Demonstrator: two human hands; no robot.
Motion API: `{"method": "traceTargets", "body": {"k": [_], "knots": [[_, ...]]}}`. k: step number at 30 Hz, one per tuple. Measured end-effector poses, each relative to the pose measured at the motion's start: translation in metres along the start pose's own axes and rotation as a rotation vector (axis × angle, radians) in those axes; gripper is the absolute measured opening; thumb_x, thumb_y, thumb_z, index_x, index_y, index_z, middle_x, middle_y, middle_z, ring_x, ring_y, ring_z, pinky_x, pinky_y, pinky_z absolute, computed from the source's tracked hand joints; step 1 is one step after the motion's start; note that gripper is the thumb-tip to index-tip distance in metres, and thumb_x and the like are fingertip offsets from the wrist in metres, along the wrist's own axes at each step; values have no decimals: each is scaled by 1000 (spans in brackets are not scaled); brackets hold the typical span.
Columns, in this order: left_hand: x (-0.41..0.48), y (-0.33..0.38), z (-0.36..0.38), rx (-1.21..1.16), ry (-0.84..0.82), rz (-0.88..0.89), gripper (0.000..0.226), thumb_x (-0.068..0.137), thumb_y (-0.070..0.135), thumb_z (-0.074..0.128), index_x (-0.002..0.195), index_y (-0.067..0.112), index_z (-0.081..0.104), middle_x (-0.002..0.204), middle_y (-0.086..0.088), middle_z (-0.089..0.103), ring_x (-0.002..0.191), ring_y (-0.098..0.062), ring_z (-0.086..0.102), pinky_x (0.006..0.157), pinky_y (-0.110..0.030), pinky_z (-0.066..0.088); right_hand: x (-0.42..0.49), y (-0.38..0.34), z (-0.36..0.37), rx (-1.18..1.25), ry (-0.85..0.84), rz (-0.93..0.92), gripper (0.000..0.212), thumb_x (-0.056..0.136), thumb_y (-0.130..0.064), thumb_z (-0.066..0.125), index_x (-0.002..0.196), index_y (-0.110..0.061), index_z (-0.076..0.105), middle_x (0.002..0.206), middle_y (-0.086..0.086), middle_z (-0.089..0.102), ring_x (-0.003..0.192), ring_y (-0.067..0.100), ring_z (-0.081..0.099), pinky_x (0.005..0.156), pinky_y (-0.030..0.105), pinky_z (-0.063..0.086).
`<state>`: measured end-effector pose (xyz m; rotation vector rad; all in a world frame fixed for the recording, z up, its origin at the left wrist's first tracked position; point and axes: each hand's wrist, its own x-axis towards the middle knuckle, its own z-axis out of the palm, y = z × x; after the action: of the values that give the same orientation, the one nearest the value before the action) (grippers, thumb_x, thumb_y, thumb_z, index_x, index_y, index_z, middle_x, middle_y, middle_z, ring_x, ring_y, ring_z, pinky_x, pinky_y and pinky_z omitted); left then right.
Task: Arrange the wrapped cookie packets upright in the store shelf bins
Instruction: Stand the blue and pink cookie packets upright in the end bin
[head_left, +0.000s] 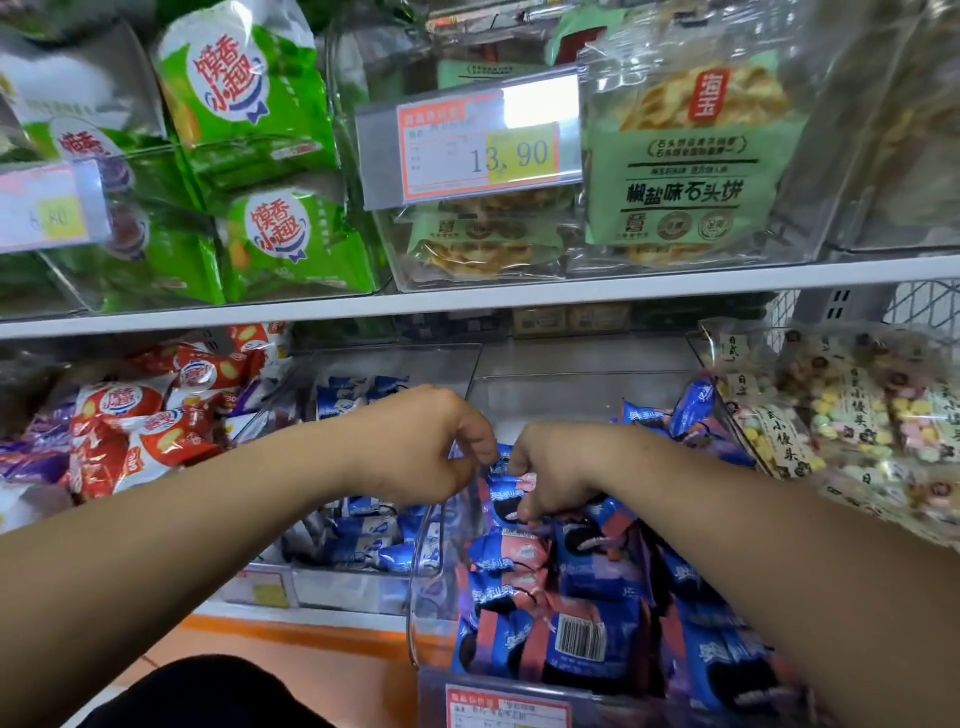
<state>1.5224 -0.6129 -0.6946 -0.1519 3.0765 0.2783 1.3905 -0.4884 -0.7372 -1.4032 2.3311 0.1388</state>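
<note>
Blue-and-pink wrapping shows between our fingers (480, 447): both hands meet over the clear bin (423, 566) at the front edge of the lower shelf. Our left hand (415, 447) curls its fingers down and pinches the top edge of a cookie packet (506, 491) that stands upright near the bin's back left corner. Our right hand (558, 470) sits just beside it, fingers bent and pressed on the same packet and on the one next to it; whether it grips either, we cannot tell.

Around them the bin holds many more blue-and-pink cookie packets (576, 623), most upright and packed close, one showing a barcode toward the front wall. A price label (506, 709) hangs on the bin's front.

To the left, a neighbouring bin holds blue-and-white packets (374, 545), and beyond them lie red packets (150, 431). At the lower shelf's right end sit clear bags of pastel sweets (852, 415). On the upper shelf (467, 299) we see green bags (249, 104), a 13.90 price tag (472, 143) and a pale green biscuit bag (696, 171).
</note>
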Motion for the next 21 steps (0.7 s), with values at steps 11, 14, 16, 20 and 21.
{"method": "traceTargets", "body": {"k": [11, 14, 16, 20, 21], "knots": [[-9, 21, 10, 110, -223, -15, 42, 75, 52, 84, 111, 32, 75, 101, 17, 74, 97, -9, 67, 87, -31, 54, 3, -9, 4, -117, 192, -6, 32, 79, -44, 84, 105, -32, 68, 111, -4, 65, 108, 24, 62, 82, 30, 45], [0, 36, 17, 241, -251, -41, 48, 76, 55, 82, 117, 32, 72, 104, 14, 74, 108, -16, 63, 107, -33, 39, 6, 3, 3, 12, 129, -30, 13, 80, -35, 84, 87, -27, 75, 77, -11, 60, 88, 22, 63, 77, 30, 54], [4, 41, 25, 270, -243, -48, 42, 79, 57, 78, 113, 31, 73, 104, 10, 74, 110, -15, 63, 122, -42, 16, -1, 9, 2, 66, 69, -56, 11, 87, -31, 77, 96, -27, 79, 73, -12, 60, 85, 19, 62, 79, 29, 53], [-5, 29, 15, 27, -144, -61, 35, 86, 56, 67, 84, 22, 71, 76, 0, 71, 76, -20, 64, 86, -33, 52, -13, 11, 2, 90, 49, -51, 15, 91, -18, 67, 87, -30, 75, 73, -9, 62, 79, 19, 59, 64, 23, 43], [-10, 25, 8, -44, -76, -59, 34, 87, 53, 65, 83, 20, 70, 73, -1, 68, 72, -21, 63, 71, -34, 53, -13, 11, 1, 87, 87, -37, 20, 90, -15, 66, 74, -27, 69, 68, -7, 59, 77, 22, 59, 62, 24, 43]]}}
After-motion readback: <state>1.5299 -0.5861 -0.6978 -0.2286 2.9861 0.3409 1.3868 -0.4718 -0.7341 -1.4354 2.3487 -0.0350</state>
